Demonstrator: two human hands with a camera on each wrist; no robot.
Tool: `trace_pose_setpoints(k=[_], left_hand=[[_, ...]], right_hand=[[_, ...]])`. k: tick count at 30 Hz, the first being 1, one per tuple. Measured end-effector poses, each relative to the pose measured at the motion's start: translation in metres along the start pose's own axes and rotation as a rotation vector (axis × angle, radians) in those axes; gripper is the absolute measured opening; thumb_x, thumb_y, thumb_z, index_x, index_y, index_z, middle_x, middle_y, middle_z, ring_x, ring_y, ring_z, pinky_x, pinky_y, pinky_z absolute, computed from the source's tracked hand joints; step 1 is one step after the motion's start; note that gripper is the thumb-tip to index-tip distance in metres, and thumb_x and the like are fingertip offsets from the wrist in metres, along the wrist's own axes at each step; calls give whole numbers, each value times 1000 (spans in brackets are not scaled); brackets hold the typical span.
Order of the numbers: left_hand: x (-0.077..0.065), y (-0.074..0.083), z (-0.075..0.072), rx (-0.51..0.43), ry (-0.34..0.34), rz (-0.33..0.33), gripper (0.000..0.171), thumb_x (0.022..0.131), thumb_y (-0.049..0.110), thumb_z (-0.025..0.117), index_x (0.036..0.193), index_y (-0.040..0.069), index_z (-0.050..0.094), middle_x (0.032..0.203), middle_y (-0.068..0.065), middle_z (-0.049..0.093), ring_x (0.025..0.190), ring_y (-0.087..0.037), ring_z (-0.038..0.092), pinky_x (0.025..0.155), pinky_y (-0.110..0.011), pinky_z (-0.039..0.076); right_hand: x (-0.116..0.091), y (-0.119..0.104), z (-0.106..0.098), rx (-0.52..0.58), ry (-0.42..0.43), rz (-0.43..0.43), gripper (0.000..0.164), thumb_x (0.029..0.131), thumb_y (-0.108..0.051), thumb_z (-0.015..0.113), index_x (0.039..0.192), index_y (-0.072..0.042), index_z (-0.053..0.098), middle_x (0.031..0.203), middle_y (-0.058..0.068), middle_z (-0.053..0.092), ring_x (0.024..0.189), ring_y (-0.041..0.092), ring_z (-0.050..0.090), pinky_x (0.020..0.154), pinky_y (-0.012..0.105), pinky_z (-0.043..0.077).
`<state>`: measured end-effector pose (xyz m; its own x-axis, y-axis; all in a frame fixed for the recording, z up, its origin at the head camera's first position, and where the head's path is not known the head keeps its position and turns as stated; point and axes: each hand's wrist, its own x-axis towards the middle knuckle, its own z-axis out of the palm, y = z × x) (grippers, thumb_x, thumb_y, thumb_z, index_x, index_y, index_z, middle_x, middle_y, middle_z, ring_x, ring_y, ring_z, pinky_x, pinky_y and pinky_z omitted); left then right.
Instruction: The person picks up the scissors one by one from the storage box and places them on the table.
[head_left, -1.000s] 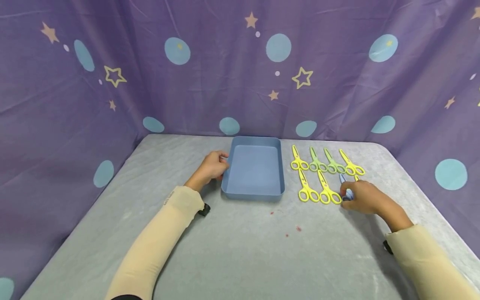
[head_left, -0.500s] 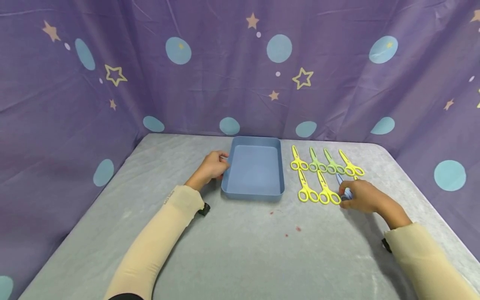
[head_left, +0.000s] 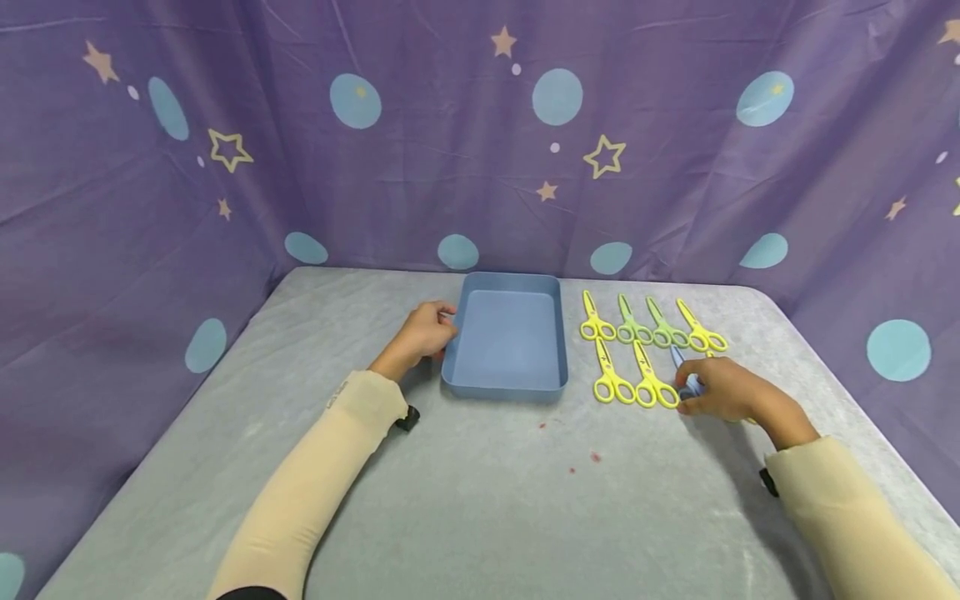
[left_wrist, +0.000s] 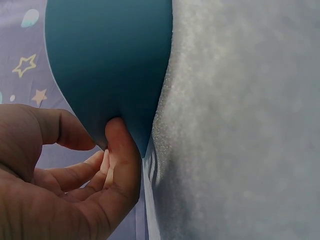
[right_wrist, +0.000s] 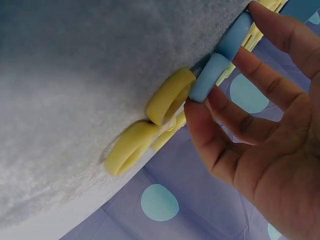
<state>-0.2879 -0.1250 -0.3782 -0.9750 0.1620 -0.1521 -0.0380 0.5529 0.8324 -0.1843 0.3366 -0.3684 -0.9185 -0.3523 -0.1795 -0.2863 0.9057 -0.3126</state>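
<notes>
A blue tray (head_left: 504,393) lies flat on the table, with nothing in it. My left hand (head_left: 424,331) grips its left wall, a fingertip pressing the outside in the left wrist view and another finger at the rim. At the right end of the front row, my right hand (head_left: 723,389) holds blue scissors (head_left: 678,357) by the handles. Thumb and fingers span both blue finger loops (right_wrist: 210,77) in the right wrist view. Beside them are the loops of yellow scissors (right_wrist: 131,148), mostly covered by my hand in the head view. Left of the blue pair lie yellow scissors (head_left: 655,390).
Another yellow pair of scissors (head_left: 614,387) lies further left in the front row. Behind, a back row holds yellow scissors (head_left: 597,325), two green pairs (head_left: 634,328) and yellow scissors (head_left: 703,335). A purple curtain (head_left: 480,167) hangs behind the grey table (head_left: 480,500).
My right hand has shifted slightly left with the blue scissors, bringing them nearer the neighbouring yellow pair. Part of the yellow pair under that hand now shows. My left hand and the tray stay put.
</notes>
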Motion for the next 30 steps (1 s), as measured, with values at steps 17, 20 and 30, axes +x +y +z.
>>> trace_pose_setpoints(k=[17, 20, 30], left_hand=[[-1, 1, -1, 5, 2, -4, 50, 97, 8, 55, 147, 5, 51, 120, -14, 59, 88, -25, 62, 64, -40, 62], [-1, 0, -1, 4, 2, -1, 50, 97, 8, 54, 147, 5, 50, 120, -15, 59, 86, -25, 62, 64, -40, 62], [0, -2, 1, 4, -4, 8, 50, 98, 8, 55, 147, 4, 51, 120, -15, 59, 85, -24, 62, 62, -38, 61]], right_hand=[[2, 2, 2, 13, -4, -32, 37, 84, -24, 83, 112, -3, 70, 89, 5, 66, 82, 23, 56, 71, 39, 48], [3, 3, 2, 14, -7, -35, 37, 84, -24, 83, 112, -3, 69, 89, 5, 66, 84, 24, 57, 72, 41, 49], [2, -5, -6, -20, -66, -5, 34, 85, -21, 82, 111, -5, 67, 97, 12, 67, 90, 30, 60, 78, 49, 51]])
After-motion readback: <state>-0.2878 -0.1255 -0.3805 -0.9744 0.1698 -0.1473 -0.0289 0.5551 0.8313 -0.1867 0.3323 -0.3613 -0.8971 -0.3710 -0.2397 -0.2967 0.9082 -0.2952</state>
